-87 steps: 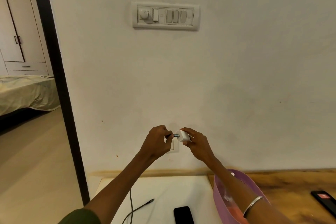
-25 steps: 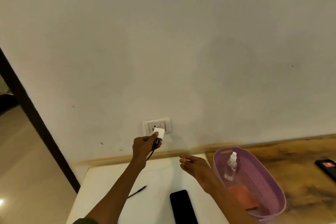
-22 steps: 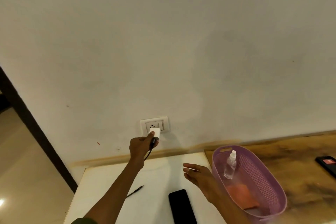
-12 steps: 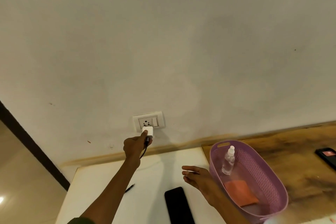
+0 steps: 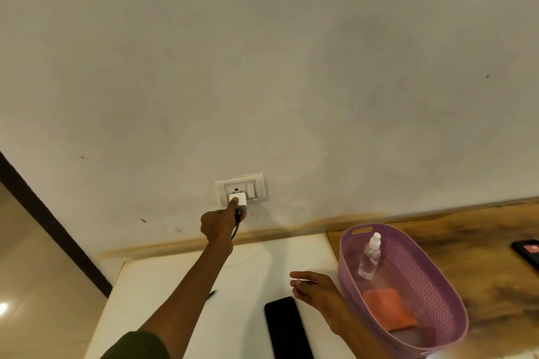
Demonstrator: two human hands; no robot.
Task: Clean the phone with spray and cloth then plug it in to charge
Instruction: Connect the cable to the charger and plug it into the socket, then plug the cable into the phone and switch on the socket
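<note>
Inside the basket (image 5: 443, 294): spray bottle (image 5: 369, 256), cloth (image 5: 389, 309); left hand (image 5: 220, 223) pinches charger (image 5: 239, 202), right hand (image 5: 316, 290) spread

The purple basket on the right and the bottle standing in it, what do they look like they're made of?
The purple basket looks like moulded plastic: its walls are a regular perforated lattice with a smooth rim and a cut-out handle, matte to slightly glossy. The spray bottle looks like clear plastic with a white spray top; you can see through its body. It could be glass, but the look leaves that open.
</note>
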